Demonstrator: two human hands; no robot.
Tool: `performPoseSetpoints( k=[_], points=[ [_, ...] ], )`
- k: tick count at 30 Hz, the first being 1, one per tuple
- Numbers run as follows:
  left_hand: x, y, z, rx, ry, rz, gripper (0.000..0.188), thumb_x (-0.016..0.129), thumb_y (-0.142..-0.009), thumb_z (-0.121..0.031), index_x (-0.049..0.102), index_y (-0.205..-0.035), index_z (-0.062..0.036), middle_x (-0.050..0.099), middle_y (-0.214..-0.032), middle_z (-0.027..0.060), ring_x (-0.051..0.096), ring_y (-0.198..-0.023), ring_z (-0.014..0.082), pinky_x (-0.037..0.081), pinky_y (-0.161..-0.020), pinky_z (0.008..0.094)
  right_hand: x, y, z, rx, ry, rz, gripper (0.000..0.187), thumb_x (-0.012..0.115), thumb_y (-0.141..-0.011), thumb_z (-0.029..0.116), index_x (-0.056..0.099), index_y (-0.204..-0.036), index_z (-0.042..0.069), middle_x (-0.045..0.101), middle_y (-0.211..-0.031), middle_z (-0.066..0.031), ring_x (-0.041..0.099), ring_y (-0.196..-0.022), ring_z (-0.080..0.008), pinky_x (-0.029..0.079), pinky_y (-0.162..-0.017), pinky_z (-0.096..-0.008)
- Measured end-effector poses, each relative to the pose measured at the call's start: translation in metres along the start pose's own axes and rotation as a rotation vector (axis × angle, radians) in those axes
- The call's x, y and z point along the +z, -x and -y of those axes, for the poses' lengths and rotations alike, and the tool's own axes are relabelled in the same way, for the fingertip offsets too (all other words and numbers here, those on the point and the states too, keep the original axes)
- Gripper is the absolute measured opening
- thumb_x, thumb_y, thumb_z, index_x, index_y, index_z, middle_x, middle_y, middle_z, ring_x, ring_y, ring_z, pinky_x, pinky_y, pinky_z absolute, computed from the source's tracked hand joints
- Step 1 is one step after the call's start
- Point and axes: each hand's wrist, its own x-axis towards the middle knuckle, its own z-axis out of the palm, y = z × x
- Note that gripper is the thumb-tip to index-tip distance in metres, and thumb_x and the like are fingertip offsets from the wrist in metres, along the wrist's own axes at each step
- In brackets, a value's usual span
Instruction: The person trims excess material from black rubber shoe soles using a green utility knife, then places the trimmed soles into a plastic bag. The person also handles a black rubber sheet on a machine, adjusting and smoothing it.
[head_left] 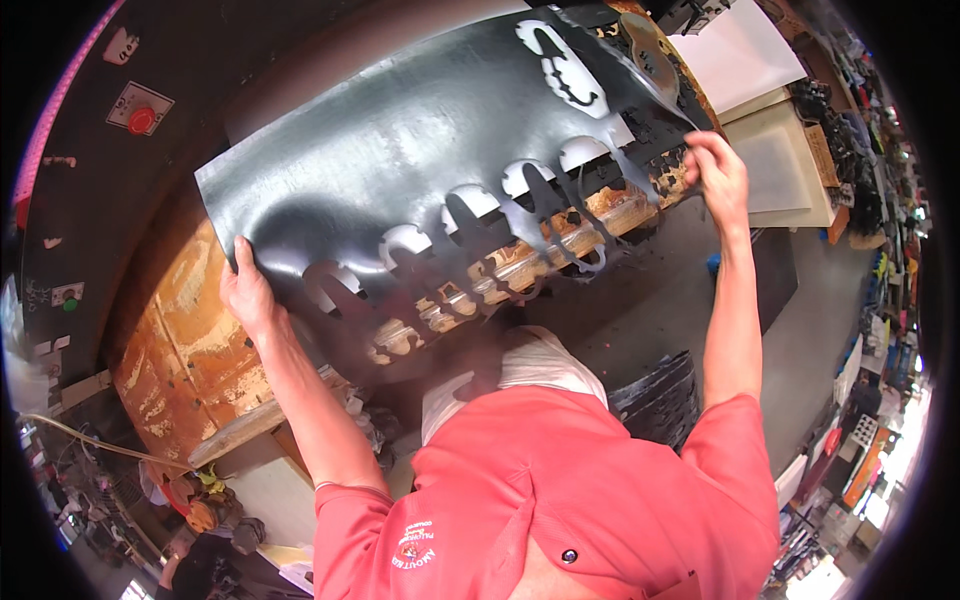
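Note:
A large dark glossy sheet (370, 150) spans the space in front of me, tilted, with a row of rounded cut-outs along its near edge. Narrow strips of the sheet hang between those cut-outs. One more cut-out with a curled strip lies near its far right corner. My left hand (248, 292) is closed on the sheet's left edge, thumb on top, its other fingers mostly hidden underneath. At the right end, my right hand (718, 180) is closed with curled fingers at the sheet's thin edge strip. Whether the sheet is leather, plastic or metal, I cannot tell.
Beneath the sheet is a worn wooden board (180, 350) with a scarred surface. A dark machine panel at the left carries a red push button (141, 120) and a green button (69, 303). Pale flat sheets (745, 60) lie at the far right.

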Motion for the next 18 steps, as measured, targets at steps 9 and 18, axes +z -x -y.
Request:
performPoseSetpoints(
  k=[9, 18],
  points=[
    [0.03, 0.003, 0.016, 0.441, -0.548, -0.174, 0.037, 0.075, -0.097, -0.018, 0.068, -0.125, 0.0059, 0.072, -0.122, 0.0195, 0.068, -0.114, 0.0259, 0.052, -0.103, 0.0381, 0.148, -0.031, 0.087, -0.704, 0.456, -0.011, 0.032, 0.069, -0.097, 0.023, 0.072, -0.122, 0.003, 0.069, -0.124, -0.0168, 0.066, -0.116, -0.0331, 0.052, -0.104, -0.0423],
    [0.046, 0.03, 0.018, 0.654, -0.958, -0.149, 0.029, 0.065, -0.097, -0.009, 0.067, -0.123, 0.0035, 0.061, -0.132, 0.0227, 0.057, -0.127, 0.0393, 0.047, -0.109, 0.0469, 0.279, -0.059, 0.047, -0.629, 1.001, 0.361, 0.08, 0.045, -0.105, 0.058, 0.038, -0.16, 0.0, 0.029, -0.169, -0.0258, 0.022, -0.159, -0.0399, 0.015, -0.13, -0.0552]
  ],
)
